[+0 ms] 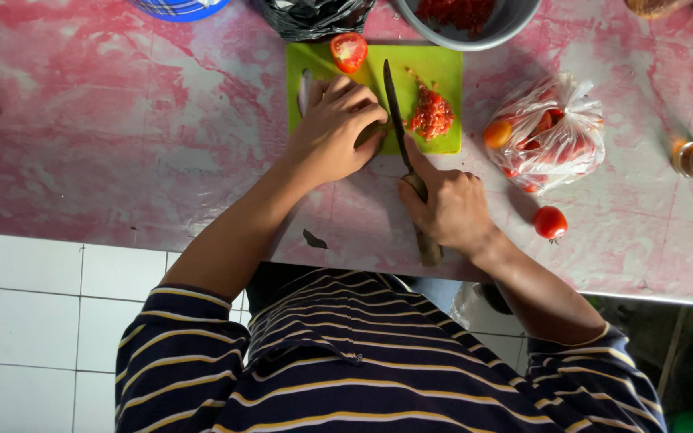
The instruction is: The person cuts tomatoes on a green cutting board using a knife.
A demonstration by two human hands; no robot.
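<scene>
The right hand [452, 204] has its grip closed around a knife [401, 120], blade lying on the green board [443, 68]. The left hand [334, 128] curls down over something on the board (hidden under the fingers), just beside the blade. Chopped tomato [431, 114] sits right of the blade.

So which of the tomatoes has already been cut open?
The tomato half at the green cutting board's far edge shows its cut face; the loose tomato is whole.
</scene>
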